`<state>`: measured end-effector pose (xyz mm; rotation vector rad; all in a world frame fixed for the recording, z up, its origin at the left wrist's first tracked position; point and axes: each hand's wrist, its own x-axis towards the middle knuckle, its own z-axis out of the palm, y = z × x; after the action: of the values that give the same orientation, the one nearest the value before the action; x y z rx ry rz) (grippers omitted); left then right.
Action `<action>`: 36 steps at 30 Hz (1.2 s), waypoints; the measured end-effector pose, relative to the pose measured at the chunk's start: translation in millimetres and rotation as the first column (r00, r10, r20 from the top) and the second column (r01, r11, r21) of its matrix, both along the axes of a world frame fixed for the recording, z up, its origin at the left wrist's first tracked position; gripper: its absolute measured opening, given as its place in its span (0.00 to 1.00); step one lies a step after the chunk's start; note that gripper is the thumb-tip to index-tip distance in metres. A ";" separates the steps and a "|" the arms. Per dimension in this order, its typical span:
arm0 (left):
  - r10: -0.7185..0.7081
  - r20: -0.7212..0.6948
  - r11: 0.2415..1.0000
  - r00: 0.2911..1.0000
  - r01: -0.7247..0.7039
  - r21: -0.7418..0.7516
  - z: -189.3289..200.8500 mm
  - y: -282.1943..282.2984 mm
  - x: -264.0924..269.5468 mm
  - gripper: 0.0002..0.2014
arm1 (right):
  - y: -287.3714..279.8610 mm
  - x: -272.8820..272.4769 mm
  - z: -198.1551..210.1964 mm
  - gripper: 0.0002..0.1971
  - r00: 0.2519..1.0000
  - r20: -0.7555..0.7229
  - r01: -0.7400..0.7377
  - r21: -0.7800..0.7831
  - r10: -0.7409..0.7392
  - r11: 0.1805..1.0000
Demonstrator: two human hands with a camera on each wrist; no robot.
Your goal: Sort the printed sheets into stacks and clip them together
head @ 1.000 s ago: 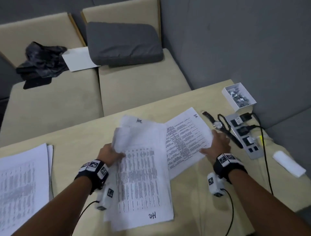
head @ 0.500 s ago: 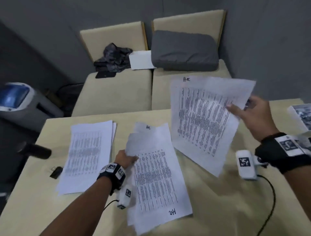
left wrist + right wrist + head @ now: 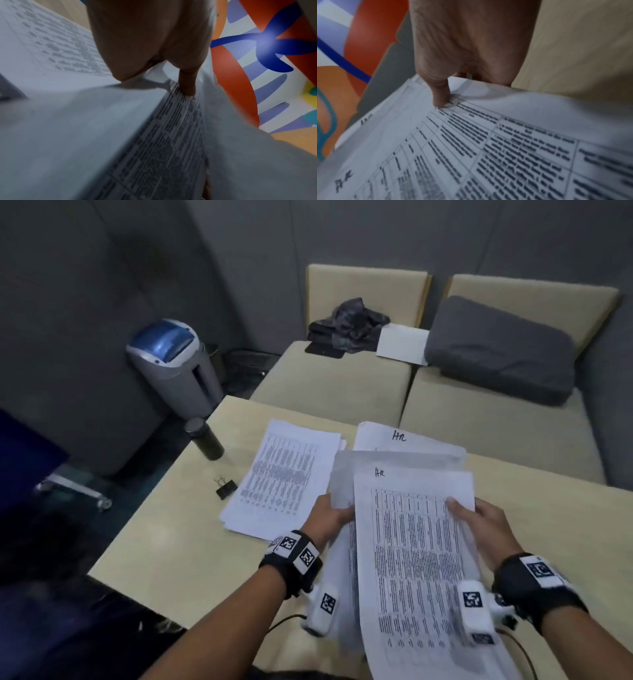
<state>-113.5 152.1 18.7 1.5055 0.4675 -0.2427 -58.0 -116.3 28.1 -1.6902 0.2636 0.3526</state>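
Both hands hold printed sheets above the pale wooden table. My right hand pinches the right edge of the top sheet, marked "Hr"; its thumb presses on the print. My left hand grips the left edge of the sheets beneath, its thumb on a printed page. Another "Hr" sheet lies behind them. A separate stack of printed sheets lies flat to the left. A black binder clip sits on the table left of that stack.
A dark cylindrical bottle stands at the table's far left corner. A grey bin with a blue lid is on the floor beyond. Beige sofa seats hold a grey cushion, dark cloth and a white sheet.
My right hand lifted the sheet from the right side of the table and brought it left over the sheets my left hand holds. The head view swung left.
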 end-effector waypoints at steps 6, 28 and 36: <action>0.084 -0.019 0.952 0.996 -0.086 -0.293 22.4 42.7 -7.9 0.29 | 78.2 3.0 -1.5 0.10 0.993 0.085 0.097 -0.147 -0.085 0.984; 0.097 0.378 0.993 0.921 -0.113 0.020 63.6 216.7 39.3 0.13 | 250.9 34.1 47.9 0.22 0.912 0.403 -0.034 -0.118 0.080 0.992; 0.070 0.310 0.997 0.948 -0.055 -0.057 72.2 233.0 43.5 0.18 | 261.6 45.6 55.8 0.19 0.939 0.335 -0.088 0.014 0.078 0.996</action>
<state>-70.0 385.2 90.9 1.4474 0.2536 0.0357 -12.3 145.3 83.9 -1.7046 -0.0646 0.1253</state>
